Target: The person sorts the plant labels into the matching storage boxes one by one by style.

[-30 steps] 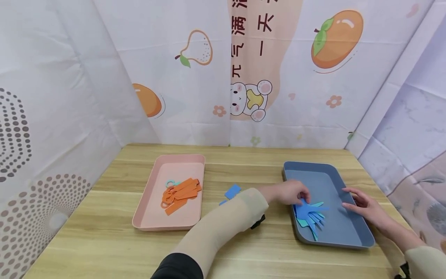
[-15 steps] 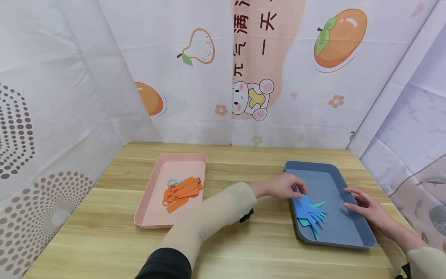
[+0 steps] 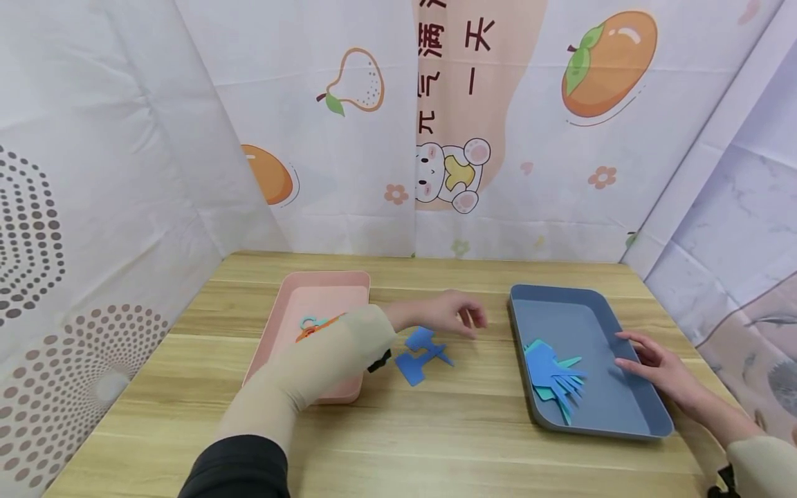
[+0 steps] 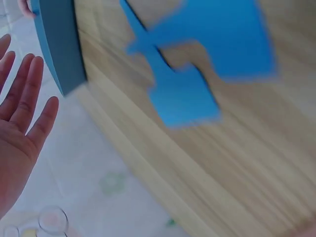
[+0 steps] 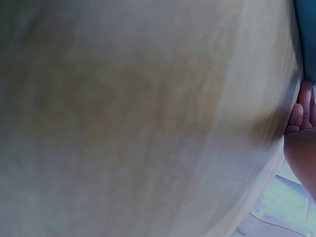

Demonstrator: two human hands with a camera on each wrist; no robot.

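My left hand (image 3: 457,315) hovers between the trays with its fingers loosely bent and nothing in them; the left wrist view shows its fingers (image 4: 22,94) spread. Just below it, two blue T-shaped plant labels (image 3: 412,368) with pointed stakes lie crossed on the table. A blue-grey tray (image 3: 560,311) stands to the right, holding a fanned pile of blue and teal plant labels (image 3: 548,370) at its left side. My right hand (image 3: 660,370) grips that tray's right rim, index finger and thumb over the edge; the right wrist view catches only part of it.
On the left, a pink tray (image 3: 324,294) holds orange ring-ended strips (image 3: 309,330) and a teal one (image 3: 309,321), partly hidden by my left sleeve (image 3: 324,360). Printed cloth (image 3: 349,173) walls off the wooden table (image 3: 473,443) at the back and sides.
My left hand has let go of a blue plant label on the pile and moved left, out of the blue-grey tray. The two labels on the table show again. My right hand stays put.
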